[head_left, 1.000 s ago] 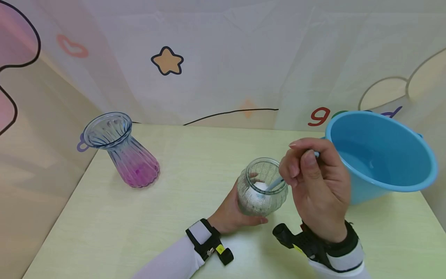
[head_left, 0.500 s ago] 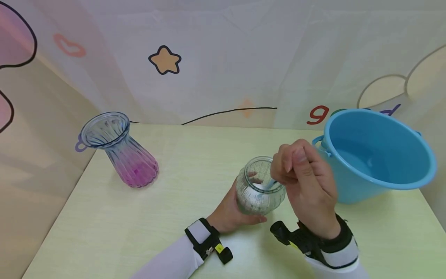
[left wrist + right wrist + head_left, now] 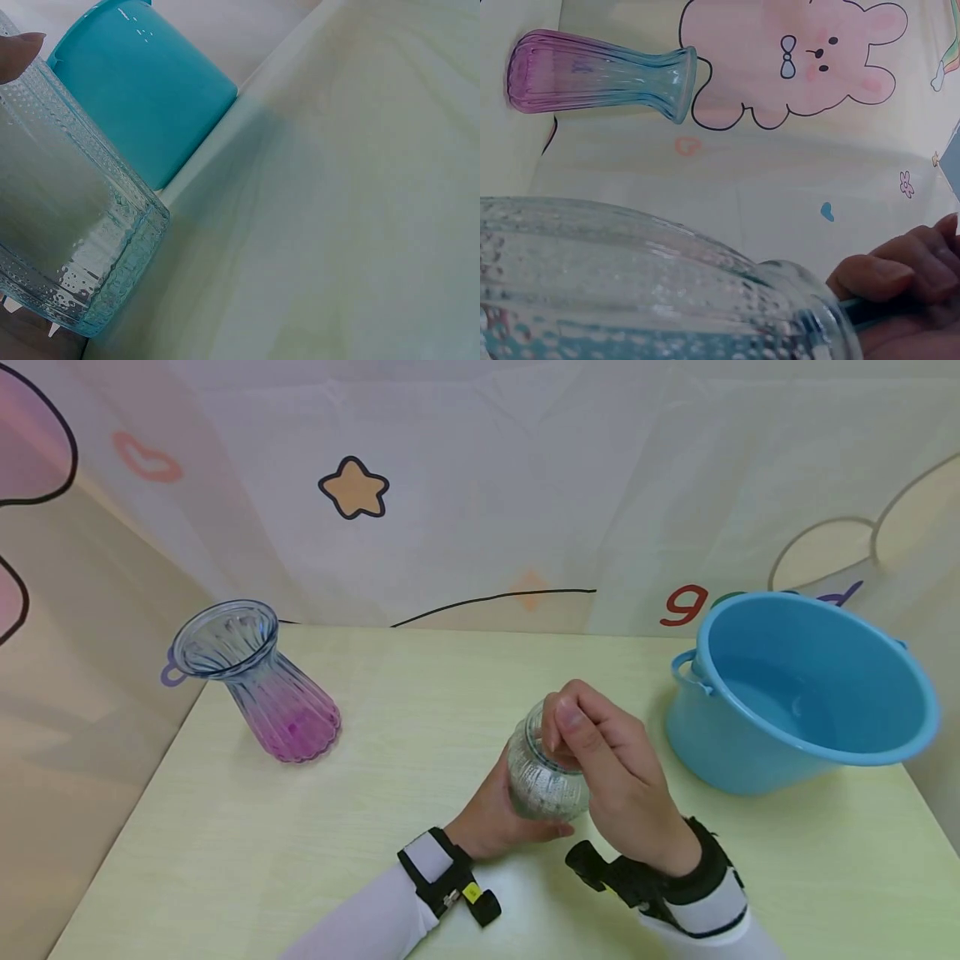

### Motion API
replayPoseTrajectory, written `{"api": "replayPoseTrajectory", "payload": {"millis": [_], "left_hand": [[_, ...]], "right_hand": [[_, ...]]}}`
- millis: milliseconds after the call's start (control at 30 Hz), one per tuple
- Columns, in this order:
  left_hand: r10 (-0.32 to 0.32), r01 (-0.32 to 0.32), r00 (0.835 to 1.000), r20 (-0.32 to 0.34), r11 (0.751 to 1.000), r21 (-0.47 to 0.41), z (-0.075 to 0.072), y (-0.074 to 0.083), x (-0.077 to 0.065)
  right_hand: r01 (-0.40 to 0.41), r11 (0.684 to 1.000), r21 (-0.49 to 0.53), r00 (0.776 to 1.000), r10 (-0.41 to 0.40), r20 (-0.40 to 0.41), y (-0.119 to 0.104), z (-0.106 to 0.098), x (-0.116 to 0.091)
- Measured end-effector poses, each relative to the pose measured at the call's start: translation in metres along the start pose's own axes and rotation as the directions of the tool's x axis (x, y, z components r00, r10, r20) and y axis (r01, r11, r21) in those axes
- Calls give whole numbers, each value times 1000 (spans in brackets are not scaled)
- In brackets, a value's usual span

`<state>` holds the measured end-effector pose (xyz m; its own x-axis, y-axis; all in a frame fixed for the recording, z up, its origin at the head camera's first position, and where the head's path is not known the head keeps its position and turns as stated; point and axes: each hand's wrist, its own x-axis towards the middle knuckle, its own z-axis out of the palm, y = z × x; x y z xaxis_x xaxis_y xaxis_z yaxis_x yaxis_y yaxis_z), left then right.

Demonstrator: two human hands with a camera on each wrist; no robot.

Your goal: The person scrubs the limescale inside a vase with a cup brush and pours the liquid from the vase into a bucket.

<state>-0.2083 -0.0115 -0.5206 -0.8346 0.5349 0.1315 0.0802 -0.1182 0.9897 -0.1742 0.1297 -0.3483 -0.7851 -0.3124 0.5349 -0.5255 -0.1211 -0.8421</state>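
Observation:
A clear ribbed glass jar [image 3: 546, 787] sits tilted in my left hand [image 3: 498, 827], which grips its side with the thumb near the base. Curled over the jar's mouth is my right hand [image 3: 622, 768], holding a thin blue stick [image 3: 877, 309] that runs into the jar. The stick's lower end is hidden by the hand and glass in the head view. In the left wrist view, the jar [image 3: 82, 225] shows water drops or bumps on its wall, and one fingertip [image 3: 19, 56] lies along it.
A blue plastic bucket [image 3: 735, 735] with side handles stands at the right of the pale table [image 3: 360, 860]. A ribbed vase [image 3: 288, 714], blue above and pink below, stands at the left. A printed cloth [image 3: 465, 493] hangs behind.
My right hand has moved left and down to the jar's mouth, pushing the stick deeper and covering the white mass seen in the jar earlier. The left hand and jar have hardly moved.

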Motion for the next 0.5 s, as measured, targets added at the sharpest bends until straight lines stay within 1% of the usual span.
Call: {"api": "replayPoseTrajectory", "payload": {"millis": [167,433,500], "left_hand": [[-10,10,1000,-13,1000,-7,1,1,-1],[13,-13,1000,-11,1000,10,1,0,0],[14,-14,1000,-7,1000,13,1,0,0]], "right_hand": [[-26,999,-23,998,27,50,2,0,2],[-67,990,-121,989,82,120,-1,-4,0],[-68,990,-128,989,84,125,-2,-4,1]]}}
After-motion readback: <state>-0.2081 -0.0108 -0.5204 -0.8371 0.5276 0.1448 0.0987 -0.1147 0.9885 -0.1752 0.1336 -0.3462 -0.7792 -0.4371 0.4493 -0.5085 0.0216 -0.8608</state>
